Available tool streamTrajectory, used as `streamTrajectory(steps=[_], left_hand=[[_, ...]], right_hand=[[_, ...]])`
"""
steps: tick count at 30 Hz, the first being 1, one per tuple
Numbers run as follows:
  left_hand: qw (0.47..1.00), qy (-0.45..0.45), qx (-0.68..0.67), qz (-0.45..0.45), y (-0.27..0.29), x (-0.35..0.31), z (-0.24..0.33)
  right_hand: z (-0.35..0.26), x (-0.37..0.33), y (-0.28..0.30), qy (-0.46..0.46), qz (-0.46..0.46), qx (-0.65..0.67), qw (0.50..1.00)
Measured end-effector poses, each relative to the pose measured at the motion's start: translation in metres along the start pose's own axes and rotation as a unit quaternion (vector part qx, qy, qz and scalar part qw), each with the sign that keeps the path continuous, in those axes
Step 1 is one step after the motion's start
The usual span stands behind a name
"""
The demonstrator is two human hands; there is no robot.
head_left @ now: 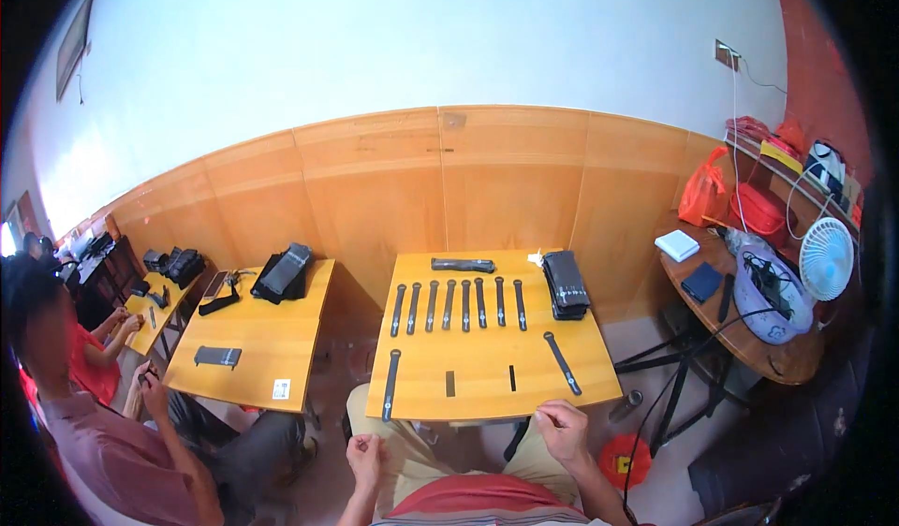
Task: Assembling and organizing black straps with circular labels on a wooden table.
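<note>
- The nearer black straps lie on the wooden table (482, 356): a left strap (390, 386) by the front-left corner, a right strap (563, 363) slanting toward the right edge
- Between them are a dull brown strip (450, 384) and a black strip (512, 378), apart from each other
- The left hand (366, 460) is half curled below the front edge, the right hand (562, 429) bent with thumb and fingertips close together; whether either pinches something small, I cannot tell
- Behind stands a strap row (465, 306), with a dark bundle (463, 265) and a stacked pile (566, 287) farther back
- The left strap's low end reaches the front edge, so a brushing wrist could tip it off
- The row's narrow gaps mean a careless reach might skew neighbours
- Open room runs between row and short strips
- Right of the table, a black cable (658, 398) could snag the right forearm
</note>
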State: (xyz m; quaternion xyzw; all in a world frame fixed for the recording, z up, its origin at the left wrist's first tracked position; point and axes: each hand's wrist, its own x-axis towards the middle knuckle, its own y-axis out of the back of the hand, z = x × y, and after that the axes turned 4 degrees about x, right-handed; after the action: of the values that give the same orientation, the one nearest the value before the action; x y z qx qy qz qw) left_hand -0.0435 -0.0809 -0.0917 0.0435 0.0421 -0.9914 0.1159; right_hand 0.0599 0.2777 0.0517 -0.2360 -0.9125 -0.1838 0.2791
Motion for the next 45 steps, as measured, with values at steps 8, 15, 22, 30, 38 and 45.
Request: streamTrajectory(steps=[8, 15, 22, 30, 38, 45], left_hand=[[0.999, -0.015, 0.003, 0.044, -0.007, 0.004, -0.005], [0.997, -0.001, -0.018, 0.072, -0.002, 0.004, -0.019], [0.997, 0.005, -0.014, 0.080, -0.003, -0.010, 0.001], [0.997, 0.001, 0.036, 0.073, 0.004, -0.008, 0.001], [0.995, -0.002, 0.085, 0.058, 0.007, -0.003, -0.003], [0.999, 0.032, 0.017, 0.040, 0.010, -0.005, -0.001]], right_hand=[[0.019, 0.012, 0.018, 0.012, 0.097, 0.037, 0.995], [0.002, 0.019, 0.037, 0.034, 0.126, -0.004, 0.991], [-0.004, 0.010, 0.041, -0.054, 0.113, 0.006, 0.992], [-0.006, 0.013, 0.041, -0.060, 0.115, 0.035, 0.991], [-0.009, 0.016, 0.050, -0.060, 0.092, -0.018, 0.994], [-0.022, 0.020, 0.063, -0.064, 0.133, -0.008, 0.989]])
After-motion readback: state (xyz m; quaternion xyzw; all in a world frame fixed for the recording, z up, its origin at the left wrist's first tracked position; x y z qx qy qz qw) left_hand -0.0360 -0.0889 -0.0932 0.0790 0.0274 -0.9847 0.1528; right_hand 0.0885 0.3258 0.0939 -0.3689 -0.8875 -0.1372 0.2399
